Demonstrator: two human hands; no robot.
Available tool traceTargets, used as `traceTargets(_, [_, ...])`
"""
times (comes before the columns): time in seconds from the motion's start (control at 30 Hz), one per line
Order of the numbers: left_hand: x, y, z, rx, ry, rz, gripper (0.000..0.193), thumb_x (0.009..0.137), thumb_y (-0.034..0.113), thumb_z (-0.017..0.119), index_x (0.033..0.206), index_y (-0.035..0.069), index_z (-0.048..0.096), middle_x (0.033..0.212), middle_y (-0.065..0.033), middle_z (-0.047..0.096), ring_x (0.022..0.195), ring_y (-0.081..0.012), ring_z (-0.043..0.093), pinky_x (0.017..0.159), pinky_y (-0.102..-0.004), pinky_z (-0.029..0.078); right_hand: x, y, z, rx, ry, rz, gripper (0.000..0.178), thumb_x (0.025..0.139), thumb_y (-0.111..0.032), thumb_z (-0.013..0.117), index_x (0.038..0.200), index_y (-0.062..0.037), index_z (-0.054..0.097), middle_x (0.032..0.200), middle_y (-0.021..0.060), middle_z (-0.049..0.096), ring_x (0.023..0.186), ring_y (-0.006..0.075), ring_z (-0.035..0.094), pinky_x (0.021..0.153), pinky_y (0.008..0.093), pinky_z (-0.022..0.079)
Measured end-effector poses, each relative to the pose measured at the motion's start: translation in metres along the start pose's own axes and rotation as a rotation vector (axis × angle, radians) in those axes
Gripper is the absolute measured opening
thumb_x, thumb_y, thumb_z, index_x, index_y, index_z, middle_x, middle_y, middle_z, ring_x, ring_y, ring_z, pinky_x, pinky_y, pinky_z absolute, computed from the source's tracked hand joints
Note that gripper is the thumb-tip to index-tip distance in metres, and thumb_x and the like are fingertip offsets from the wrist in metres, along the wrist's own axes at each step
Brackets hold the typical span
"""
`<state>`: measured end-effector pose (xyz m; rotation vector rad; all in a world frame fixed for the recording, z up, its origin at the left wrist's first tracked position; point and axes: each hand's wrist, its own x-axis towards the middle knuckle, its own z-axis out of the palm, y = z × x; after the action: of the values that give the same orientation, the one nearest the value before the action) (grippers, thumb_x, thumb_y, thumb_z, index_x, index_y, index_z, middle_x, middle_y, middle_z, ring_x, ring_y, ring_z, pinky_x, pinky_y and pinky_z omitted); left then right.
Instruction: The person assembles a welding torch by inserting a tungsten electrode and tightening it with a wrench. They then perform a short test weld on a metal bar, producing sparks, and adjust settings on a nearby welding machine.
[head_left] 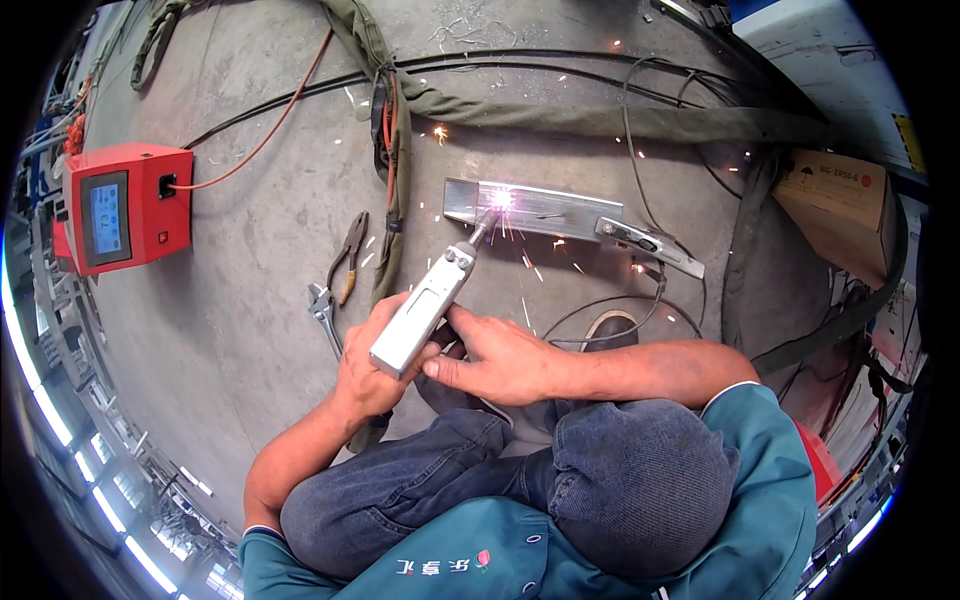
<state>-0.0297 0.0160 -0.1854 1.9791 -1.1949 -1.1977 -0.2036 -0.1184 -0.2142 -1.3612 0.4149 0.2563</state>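
Both of my hands are on a silver, box-bodied laser welding torch (424,312). My left hand (366,352) is closed around it from the left, with the fingers partly hidden beneath. From the right, my right hand (508,358) grips it, its thumb lying by the rear end. The torch's thin nozzle touches or nearly touches a long grey metal profile (575,212) on the floor. A bright pinkish-white glow burns at that spot, and sparks fly outward. A metal ground clamp (655,246) with a cable bites the profile's right end.
Pliers (352,258) and an adjustable wrench (322,306) lie left of the torch. A red machine with a screen (150,205) stands at the left. A green sheathed hose (600,122) and black cables cross the floor. At right is a cardboard box (835,215).
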Motion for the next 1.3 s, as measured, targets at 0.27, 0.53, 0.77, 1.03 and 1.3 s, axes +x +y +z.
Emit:
traceTargets(0.27, [-0.0002,0.0016,-0.0006,-0.042,-0.005,-0.005,0.057,0.085,0.016,0.079,0.133,-0.001,0.053,0.115,-0.0162,0.070,0.100,-0.0341,0.072,0.084,-0.0414,0.058,0.0020,0.0024,0.0028,0.003,0.007,-0.005,0.074,0.096,-0.043,0.062,0.142,0.0082,0.036,0.117,0.0299,0.066,0.108,0.0462,0.065,0.095,0.0495,0.052])
traceTargets(0.53, [-0.0054,-0.0068,0.0006,-0.054,-0.004,-0.012,0.059,0.085,0.017,0.080,0.134,-0.001,0.053,0.118,-0.0162,0.069,0.100,-0.0336,0.072,0.083,-0.0407,0.058,0.0019,-0.0030,0.0041,0.026,0.010,0.028,0.064,0.094,-0.039,0.063,0.134,0.0070,0.044,0.117,0.0282,0.068,0.109,0.0457,0.066,0.096,0.0493,0.052])
traceTargets(0.77, [-0.0049,-0.0061,-0.0004,-0.063,-0.006,-0.006,0.059,0.085,0.017,0.080,0.134,-0.001,0.052,0.115,-0.0168,0.069,0.099,-0.0336,0.073,0.083,-0.0409,0.058,0.0033,0.0013,0.0045,0.015,-0.041,0.019,0.077,0.097,-0.043,0.061,0.145,0.0095,0.032,0.117,0.0298,0.066,0.109,0.0443,0.065,0.095,0.0484,0.051])
traceTargets(1.03, [-0.0049,-0.0028,-0.0031,-0.035,-0.008,0.011,0.056,0.087,0.018,0.078,0.133,-0.001,0.052,0.114,-0.0174,0.070,0.099,-0.0341,0.073,0.083,-0.0406,0.058,0.0042,0.0026,0.0065,0.016,-0.044,0.013,0.076,0.096,-0.041,0.061,0.145,0.0081,0.032,0.116,0.0285,0.067,0.107,0.0441,0.066,0.095,0.0482,0.052])
traceTargets(1.3, [-0.0070,-0.0034,-0.0036,0.001,-0.005,0.014,0.056,0.087,0.020,0.078,0.133,0.000,0.053,0.112,-0.0172,0.071,0.098,-0.0344,0.073,0.082,-0.0408,0.058,0.0050,0.0022,0.0081,-0.020,-0.038,0.011,0.074,0.095,-0.041,0.062,0.144,0.0069,0.034,0.115,0.0275,0.068,0.105,0.0440,0.068,0.092,0.0490,0.053])
